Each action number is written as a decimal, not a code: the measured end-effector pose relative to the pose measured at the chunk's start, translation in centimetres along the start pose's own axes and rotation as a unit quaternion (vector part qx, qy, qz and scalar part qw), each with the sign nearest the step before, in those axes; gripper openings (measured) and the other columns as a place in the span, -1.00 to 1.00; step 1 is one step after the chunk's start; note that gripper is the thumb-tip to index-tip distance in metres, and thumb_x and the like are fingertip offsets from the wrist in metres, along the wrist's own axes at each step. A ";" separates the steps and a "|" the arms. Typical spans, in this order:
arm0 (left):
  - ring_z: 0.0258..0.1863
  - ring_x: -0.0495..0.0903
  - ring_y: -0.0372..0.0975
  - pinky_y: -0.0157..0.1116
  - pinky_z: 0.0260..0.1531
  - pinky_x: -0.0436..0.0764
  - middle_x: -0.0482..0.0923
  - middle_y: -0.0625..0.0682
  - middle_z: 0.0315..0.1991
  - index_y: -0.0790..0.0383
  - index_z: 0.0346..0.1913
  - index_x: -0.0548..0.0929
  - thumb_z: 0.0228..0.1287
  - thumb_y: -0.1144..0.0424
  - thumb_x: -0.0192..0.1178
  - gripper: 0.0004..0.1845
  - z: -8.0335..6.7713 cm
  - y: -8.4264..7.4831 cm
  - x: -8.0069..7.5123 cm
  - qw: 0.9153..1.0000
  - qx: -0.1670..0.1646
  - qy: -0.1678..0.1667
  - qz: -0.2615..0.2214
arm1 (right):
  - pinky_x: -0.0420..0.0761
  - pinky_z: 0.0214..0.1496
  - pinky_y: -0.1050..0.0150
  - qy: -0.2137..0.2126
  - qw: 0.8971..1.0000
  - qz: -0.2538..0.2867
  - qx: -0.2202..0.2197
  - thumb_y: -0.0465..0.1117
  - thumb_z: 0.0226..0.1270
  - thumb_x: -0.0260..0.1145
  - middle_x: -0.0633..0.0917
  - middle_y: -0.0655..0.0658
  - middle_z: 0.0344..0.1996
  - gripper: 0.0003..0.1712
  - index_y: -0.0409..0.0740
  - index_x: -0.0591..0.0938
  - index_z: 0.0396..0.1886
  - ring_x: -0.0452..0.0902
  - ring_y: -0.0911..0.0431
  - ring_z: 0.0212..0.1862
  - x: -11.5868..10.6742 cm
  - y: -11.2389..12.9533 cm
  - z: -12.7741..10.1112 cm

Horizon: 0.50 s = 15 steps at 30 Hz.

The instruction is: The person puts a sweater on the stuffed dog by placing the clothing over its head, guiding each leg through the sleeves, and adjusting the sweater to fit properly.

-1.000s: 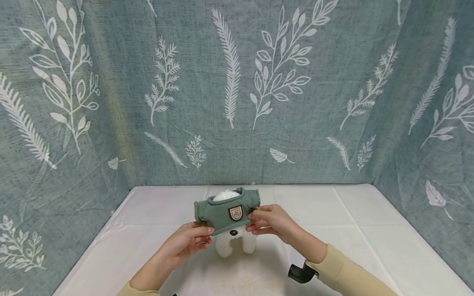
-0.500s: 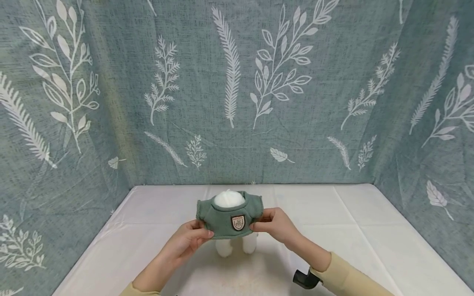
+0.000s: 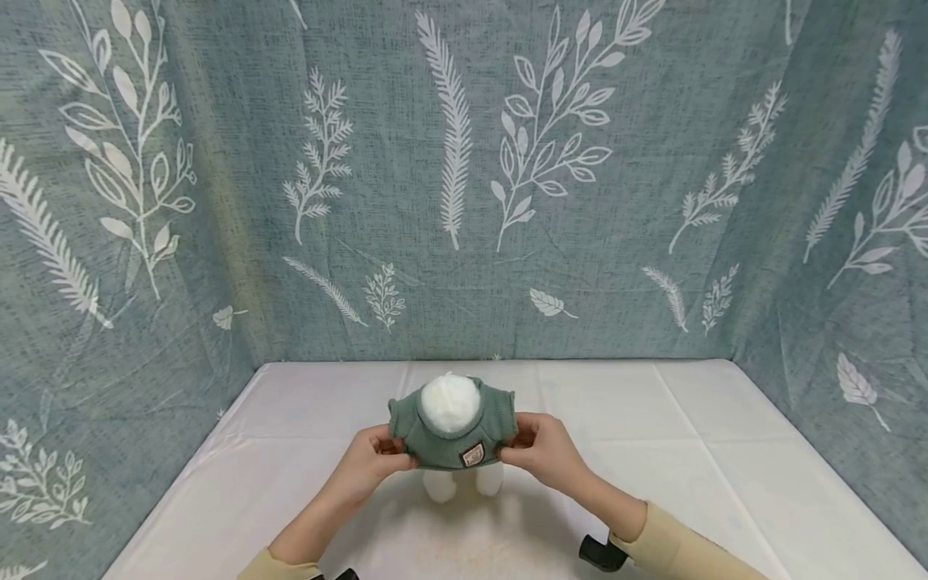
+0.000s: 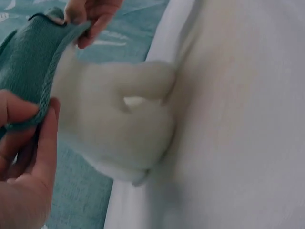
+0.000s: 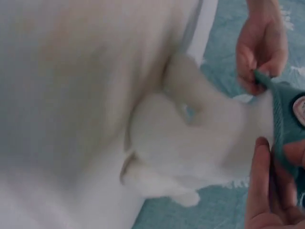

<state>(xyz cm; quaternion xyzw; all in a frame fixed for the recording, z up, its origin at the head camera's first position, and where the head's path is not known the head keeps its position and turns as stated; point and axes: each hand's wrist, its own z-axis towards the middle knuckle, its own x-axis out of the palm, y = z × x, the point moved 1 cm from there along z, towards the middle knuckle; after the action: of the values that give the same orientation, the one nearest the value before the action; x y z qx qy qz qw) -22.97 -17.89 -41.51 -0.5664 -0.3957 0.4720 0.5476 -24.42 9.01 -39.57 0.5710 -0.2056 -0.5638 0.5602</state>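
Together, the left hand (image 3: 377, 461) and right hand (image 3: 540, 448) each pinch a side of the green sweater's (image 3: 444, 435) hem; it sits over a white plush toy (image 3: 450, 403) (badge facing forward) standing on the white table (image 3: 689, 451), near its middle.

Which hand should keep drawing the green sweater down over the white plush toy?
Neither alone: left hand and right hand each pinch the hem of the green sweater on opposite sides of the white plush toy, so probably both.
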 end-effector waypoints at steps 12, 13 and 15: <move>-0.10 0.59 -0.34 -0.38 0.01 0.55 0.51 -0.03 -0.12 0.55 0.22 0.18 0.30 0.39 0.09 -0.48 -0.8 -0.9 0.9 0.968 -0.082 0.049 -0.231 | 0.67 -0.09 0.19 0.006 0.980 0.166 0.111 -0.38 0.12 0.28 0.70 -0.07 -0.33 -0.54 -0.46 0.52 0.05 0.68 0.17 -0.28 0.4 -0.9 0.0; -0.08 0.58 -0.33 -0.38 0.03 0.54 0.52 -0.02 -0.10 0.57 0.25 0.14 0.32 0.38 0.09 -0.45 -0.8 -1.1 0.9 0.966 -0.087 0.051 -0.238 | 0.67 -0.09 0.18 0.007 0.978 0.173 0.112 -0.38 0.12 0.27 0.70 -0.07 -0.33 -0.53 -0.48 0.51 0.06 0.68 0.17 -0.28 0.4 -1.0 0.1; -0.03 0.57 -0.31 -0.38 0.05 0.53 0.54 0.00 -0.07 0.60 0.30 0.07 0.34 0.34 0.09 -0.37 -0.8 -1.3 1.1 0.963 -0.094 0.055 -0.247 | 0.67 -0.09 0.19 0.006 0.978 0.179 0.110 -0.39 0.11 0.27 0.69 -0.07 -0.33 -0.54 -0.50 0.52 0.05 0.67 0.18 -0.28 0.4 -1.0 0.1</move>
<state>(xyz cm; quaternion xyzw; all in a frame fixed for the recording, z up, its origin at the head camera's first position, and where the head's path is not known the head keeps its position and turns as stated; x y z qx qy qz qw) -21.87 -16.92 -40.35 -0.5248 -0.5354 0.2510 0.6124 -24.80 8.88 -40.55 0.5866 -0.3617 -0.4247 0.5871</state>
